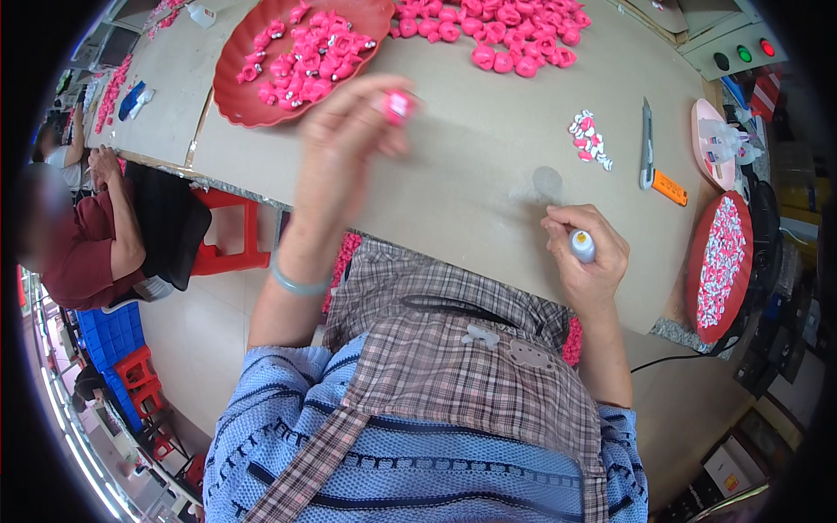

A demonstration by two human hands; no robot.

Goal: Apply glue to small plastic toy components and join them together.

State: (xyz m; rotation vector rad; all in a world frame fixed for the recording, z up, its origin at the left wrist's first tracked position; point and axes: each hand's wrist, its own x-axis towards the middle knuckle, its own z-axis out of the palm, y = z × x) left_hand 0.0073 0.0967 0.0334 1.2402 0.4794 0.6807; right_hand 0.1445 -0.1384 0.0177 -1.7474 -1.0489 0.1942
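My left hand is raised over the table and blurred; its fingertips pinch a small pink toy piece. It hovers just below the red tray heaped with finished pink pieces. My right hand rests near the table's front edge, gripping a small grey-white glue bottle with its tip pointing down at the tabletop. A loose pile of pink pieces lies at the far middle. A small cluster of pink-and-white bits lies ahead of my right hand.
A utility knife with an orange end lies right of the cluster. A red tray of small white-and-pink bits and a pink dish sit at the right edge. Another person sits at the left beside a red stool.
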